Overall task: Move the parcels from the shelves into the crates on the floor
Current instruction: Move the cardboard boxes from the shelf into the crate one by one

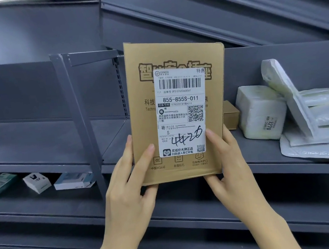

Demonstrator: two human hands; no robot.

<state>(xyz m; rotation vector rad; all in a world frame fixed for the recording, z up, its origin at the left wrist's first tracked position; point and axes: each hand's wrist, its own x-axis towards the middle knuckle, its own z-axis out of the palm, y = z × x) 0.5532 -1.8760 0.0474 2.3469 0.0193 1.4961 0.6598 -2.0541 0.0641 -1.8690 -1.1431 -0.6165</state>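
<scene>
A flat brown cardboard parcel (pixel 143 126) with a white shipping label stands upright in front of the grey shelves, its label facing me. My left hand (pixel 129 184) grips its lower left corner, thumb on the front face. My right hand (pixel 230 168) grips the lower right corner, thumb beside the label. No crate is in view.
On the middle shelf (pixel 263 161) to the right lie a small brown box (pixel 231 115), a white wrapped block parcel (pixel 261 113) and several white padded mailers (pixel 309 114). The lower shelf at left holds three small product boxes (pixel 37 181). A slanted grey upright (pixel 79 122) stands left of the parcel.
</scene>
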